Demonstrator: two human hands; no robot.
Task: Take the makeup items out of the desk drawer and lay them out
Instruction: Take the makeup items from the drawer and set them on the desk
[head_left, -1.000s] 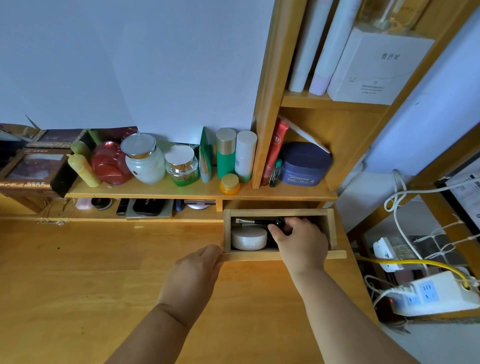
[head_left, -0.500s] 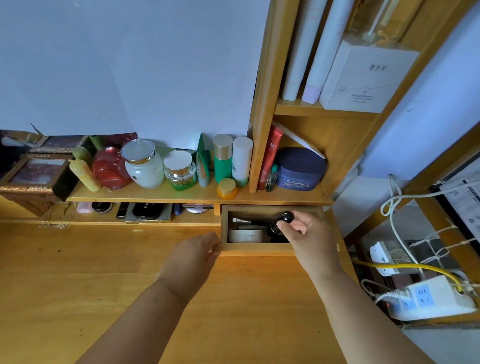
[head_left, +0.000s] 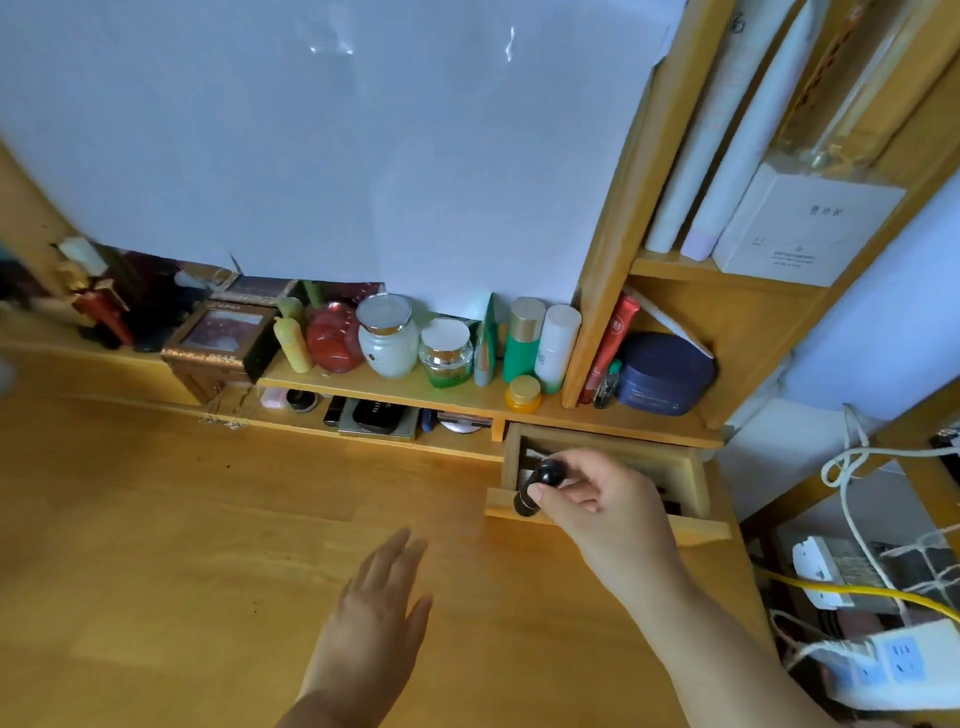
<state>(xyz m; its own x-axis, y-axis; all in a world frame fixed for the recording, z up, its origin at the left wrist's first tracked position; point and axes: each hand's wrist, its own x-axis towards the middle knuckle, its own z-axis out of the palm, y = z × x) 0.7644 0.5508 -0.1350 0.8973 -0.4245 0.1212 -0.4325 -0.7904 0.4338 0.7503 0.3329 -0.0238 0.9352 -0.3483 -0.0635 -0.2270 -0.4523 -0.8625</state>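
Note:
A small wooden drawer (head_left: 691, 480) stands pulled out under the right end of the low shelf. My right hand (head_left: 605, 506) is above the drawer's front, shut on a short black makeup item with a rounded cap (head_left: 537, 486), held tilted over the front edge. The drawer's contents are mostly hidden behind that hand. My left hand (head_left: 379, 618) hovers flat and open over the wooden desk (head_left: 156, 545), left of the drawer, holding nothing.
A low shelf (head_left: 467, 400) carries jars, green bottles, a yellow tube and a navy jar (head_left: 662, 374). Compacts lie in the slot beneath. A framed box (head_left: 221, 340) stands at left. Power strips (head_left: 893, 662) and cables hang off the desk's right edge.
My right hand has lifted the black item out of the drawer toward the front edge. My left hand let go of the drawer front and drew back over the desk, fingers spread.

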